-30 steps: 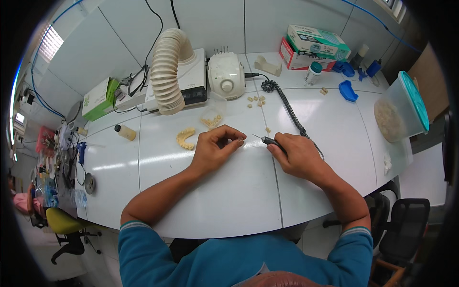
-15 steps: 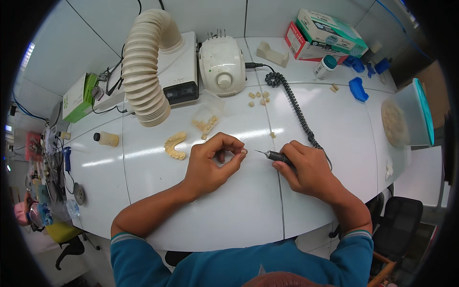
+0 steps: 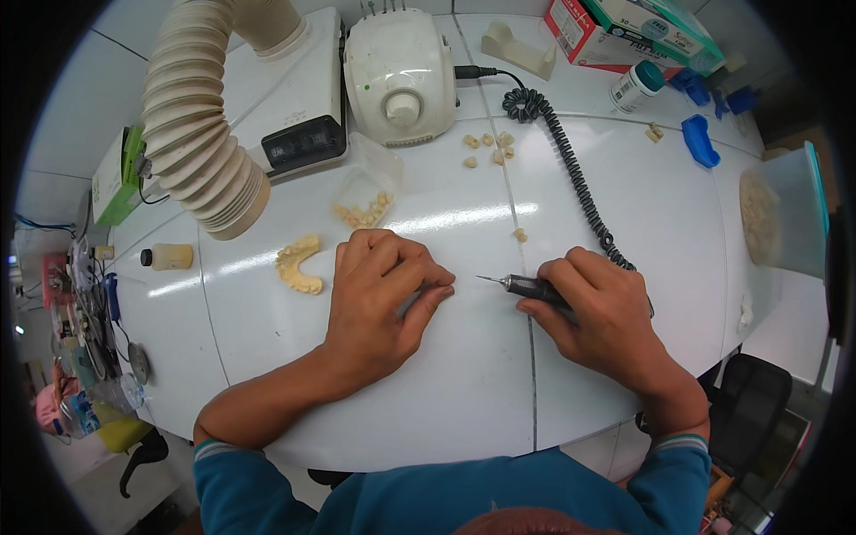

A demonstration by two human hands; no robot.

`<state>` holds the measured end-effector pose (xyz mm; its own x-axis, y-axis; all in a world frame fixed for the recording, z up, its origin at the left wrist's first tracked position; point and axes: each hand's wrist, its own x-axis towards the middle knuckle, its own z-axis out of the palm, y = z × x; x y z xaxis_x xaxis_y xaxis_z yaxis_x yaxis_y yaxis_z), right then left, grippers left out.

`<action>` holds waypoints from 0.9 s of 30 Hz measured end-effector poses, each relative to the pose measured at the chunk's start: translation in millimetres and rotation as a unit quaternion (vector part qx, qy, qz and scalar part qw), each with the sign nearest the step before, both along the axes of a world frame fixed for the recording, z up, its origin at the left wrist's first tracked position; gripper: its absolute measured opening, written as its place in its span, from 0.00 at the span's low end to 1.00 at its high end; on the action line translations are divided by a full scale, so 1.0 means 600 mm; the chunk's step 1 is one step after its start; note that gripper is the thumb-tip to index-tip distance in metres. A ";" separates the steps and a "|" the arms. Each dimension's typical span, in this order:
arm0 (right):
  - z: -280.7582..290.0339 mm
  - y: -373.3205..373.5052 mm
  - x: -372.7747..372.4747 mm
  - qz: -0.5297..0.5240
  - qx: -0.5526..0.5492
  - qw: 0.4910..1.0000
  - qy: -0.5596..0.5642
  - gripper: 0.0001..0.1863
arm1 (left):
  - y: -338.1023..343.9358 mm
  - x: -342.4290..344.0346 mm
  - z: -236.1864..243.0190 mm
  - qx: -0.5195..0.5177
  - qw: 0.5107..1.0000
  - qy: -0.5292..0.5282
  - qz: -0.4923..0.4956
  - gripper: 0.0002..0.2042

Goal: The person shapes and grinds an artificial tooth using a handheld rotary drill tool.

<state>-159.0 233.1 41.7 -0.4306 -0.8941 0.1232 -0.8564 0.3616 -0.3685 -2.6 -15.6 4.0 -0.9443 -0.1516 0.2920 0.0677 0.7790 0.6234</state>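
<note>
Thumb and fingertips of my left hand (image 3: 373,299) are pinched together over the table, mostly hiding a small pale piece between them. My right hand (image 3: 599,308) grips a black dental handpiece (image 3: 533,288) like a pen. Its thin bur (image 3: 488,278) points left, a short gap away from the left fingertips. Beyond the left hand lies a yellowish dental arch model (image 3: 297,266). Behind that hand, a clear plastic box (image 3: 382,159) tilts with several tooth-like pieces (image 3: 364,210) in it. One loose tooth-like piece (image 3: 520,235) rests beyond the bur, and several others (image 3: 489,147) lie farther back.
A white control unit (image 3: 401,80) feeds the handpiece through a coiled cord (image 3: 571,160). To its left, a ribbed suction hose (image 3: 192,107) hangs over the table (image 3: 428,392). A small bottle (image 3: 169,257) lies at left; a lidded tub (image 3: 785,214) and blue trays (image 3: 700,141) stand at right.
The view has shifted closer to the table. My left fingers have closed in around the pale piece, which showed more before. The handpiece stays in my right hand, bur pointing left.
</note>
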 end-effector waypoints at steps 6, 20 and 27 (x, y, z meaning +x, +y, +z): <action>0.001 -0.003 -0.001 -0.001 0.002 1.000 -0.002 0.18 | 0.003 0.006 -0.003 -0.028 0.999 0.004 0.023 0.12; 0.016 -0.008 0.011 0.010 0.028 0.999 -0.015 0.19 | 0.004 0.003 0.003 -0.030 0.999 0.012 -0.018 0.14; 0.017 -0.008 0.011 0.006 0.028 0.999 -0.015 0.18 | 0.003 0.003 -0.001 -0.011 1.000 0.016 -0.015 0.14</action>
